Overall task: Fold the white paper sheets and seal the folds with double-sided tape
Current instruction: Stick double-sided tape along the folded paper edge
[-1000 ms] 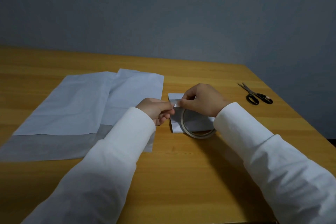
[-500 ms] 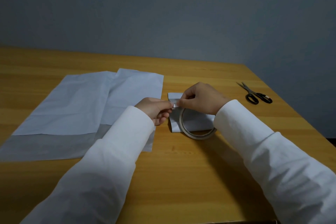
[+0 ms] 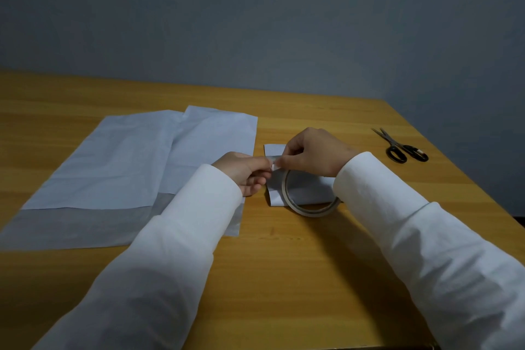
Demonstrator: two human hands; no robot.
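Both hands, left hand (image 3: 244,172) and right hand (image 3: 312,155), pinched on tape end (image 3: 274,165) above small folded paper (image 3: 306,189); large sheets (image 3: 119,168) left unfolded, apparently early.

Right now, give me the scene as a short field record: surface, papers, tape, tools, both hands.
surface: wooden table
large papers: overlapping white paper sheets lying flat, left of the hands
small paper: small folded white paper piece under the tape roll
tape: thin ring-shaped roll of double-sided tape, tilted, near edge on the table
tape end: short white strip pinched between both hands
left hand: fingertips on the strip
right hand: pinching the strip, over the roll
tools: black-handled scissors, far right, untouched
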